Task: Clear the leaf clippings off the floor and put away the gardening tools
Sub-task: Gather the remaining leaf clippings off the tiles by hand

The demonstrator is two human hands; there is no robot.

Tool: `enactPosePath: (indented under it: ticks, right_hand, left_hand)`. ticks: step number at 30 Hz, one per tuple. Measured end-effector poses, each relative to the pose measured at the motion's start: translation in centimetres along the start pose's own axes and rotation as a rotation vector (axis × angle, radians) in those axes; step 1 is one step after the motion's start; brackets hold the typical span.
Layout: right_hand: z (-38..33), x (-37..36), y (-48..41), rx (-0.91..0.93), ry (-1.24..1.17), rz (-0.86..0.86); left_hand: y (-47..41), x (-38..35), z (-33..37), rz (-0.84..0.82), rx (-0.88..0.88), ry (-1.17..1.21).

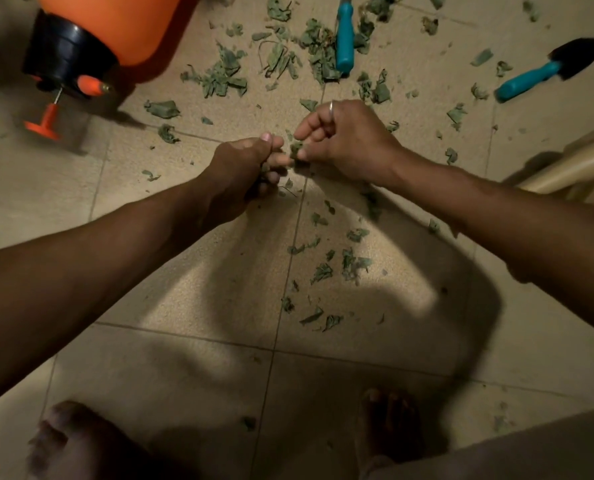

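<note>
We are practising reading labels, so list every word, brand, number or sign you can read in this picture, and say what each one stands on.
None: no text can be read anywhere in the picture.
Orange sprayer: no label on the side in view.
Teal-handled tool and teal-handled trowel: no marks show.
Right hand and left hand hold leaf clippings; the ring is too small to show any mark.

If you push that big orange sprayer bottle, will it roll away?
Probably a little: the orange sprayer lies on its side and looks rounded. Its black cap and sticking-out handle would likely stop it soon.
</note>
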State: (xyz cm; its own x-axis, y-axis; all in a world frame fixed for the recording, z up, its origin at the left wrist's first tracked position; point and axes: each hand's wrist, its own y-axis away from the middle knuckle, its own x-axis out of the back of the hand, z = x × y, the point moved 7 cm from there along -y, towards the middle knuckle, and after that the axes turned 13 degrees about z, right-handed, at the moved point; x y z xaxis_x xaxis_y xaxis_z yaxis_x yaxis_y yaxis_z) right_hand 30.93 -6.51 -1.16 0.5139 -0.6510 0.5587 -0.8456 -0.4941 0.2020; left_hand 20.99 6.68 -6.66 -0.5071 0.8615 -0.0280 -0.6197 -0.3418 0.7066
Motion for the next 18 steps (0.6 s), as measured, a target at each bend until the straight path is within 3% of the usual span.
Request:
enactPosePath:
  ticks: [3, 6, 13, 18]
  right_hand:
    - [-1.6, -1.1, 0.1, 0.002, -0.181, -0.053]
    - [-2.4, -1.8, 0.3, 0.042, -0.214, -0.038]
    - [-2.9, -2.7, 0.9, 0.248, -0.031, -0.048]
    - [-4.0, -3.4, 1.4, 0.540, 0.247, 0.024]
  left_hand:
    - [0.5, -0.8, 0.4, -0.041, 0.015, 0.031]
    - [0.6, -1.8, 0.7, -0.127, 0.033, 0.100]
    - [1.2, -1.8, 0.3, -0.107, 0.179, 0.231]
    - [1.6, -1.7, 0.4, -0.153, 0.103, 0.106]
